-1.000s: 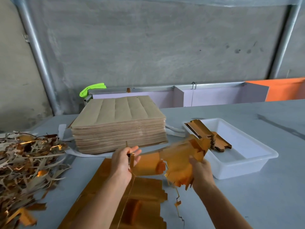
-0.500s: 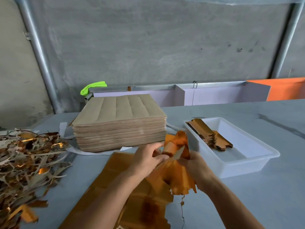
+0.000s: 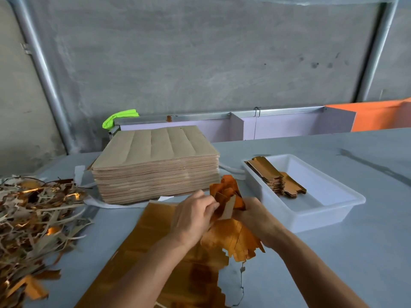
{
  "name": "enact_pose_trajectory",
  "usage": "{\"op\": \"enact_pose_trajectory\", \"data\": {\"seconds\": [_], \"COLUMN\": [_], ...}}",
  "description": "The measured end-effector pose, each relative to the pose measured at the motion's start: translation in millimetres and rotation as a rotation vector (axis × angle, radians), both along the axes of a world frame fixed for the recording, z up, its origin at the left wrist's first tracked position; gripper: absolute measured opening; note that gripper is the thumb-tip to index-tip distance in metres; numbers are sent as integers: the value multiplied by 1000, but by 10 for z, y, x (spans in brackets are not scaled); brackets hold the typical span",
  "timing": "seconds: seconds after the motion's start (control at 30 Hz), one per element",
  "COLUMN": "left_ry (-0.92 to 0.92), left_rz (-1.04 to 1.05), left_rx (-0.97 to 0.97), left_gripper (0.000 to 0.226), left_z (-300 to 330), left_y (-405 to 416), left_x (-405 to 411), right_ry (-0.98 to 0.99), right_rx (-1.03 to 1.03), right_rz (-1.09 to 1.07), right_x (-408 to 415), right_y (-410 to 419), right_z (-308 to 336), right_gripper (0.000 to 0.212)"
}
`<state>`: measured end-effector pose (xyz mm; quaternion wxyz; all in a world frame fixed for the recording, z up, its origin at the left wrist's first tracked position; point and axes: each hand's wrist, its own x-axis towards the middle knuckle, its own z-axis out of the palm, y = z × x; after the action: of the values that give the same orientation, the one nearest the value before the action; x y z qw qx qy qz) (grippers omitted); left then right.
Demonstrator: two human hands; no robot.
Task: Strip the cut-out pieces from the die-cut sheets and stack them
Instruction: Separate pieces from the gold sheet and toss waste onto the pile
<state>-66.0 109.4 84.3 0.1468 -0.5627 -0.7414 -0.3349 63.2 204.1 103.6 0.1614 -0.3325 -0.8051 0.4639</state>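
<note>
Gold foil-faced card, light and thin, is likely creasing easily: the die-cut sheet [image 3: 169, 252] is lying under both wrists, while the left hand [image 3: 193, 218] and right hand [image 3: 255, 218] are pinching a bunched bundle of pieces [image 3: 231, 227] between them, best gripped along flat edges.
</note>
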Motion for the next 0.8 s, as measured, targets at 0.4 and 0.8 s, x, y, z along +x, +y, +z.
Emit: {"op": "enact_pose_trajectory", "data": {"seconds": [0.4, 0.8], "left_ry": [-304, -546], "left_rz": [146, -48], "left_rx": [43, -223], "left_gripper": [36, 41], "left_z": [-74, -104], "left_y": [0, -111], "left_x": [-159, -74], "right_ry": [-27, 447], "right_rx": [-98, -718], "right_rz": [-113, -226], "right_x": [93, -1], "right_y": [77, -9], "right_z": [-23, -170], "right_gripper": [10, 8]}}
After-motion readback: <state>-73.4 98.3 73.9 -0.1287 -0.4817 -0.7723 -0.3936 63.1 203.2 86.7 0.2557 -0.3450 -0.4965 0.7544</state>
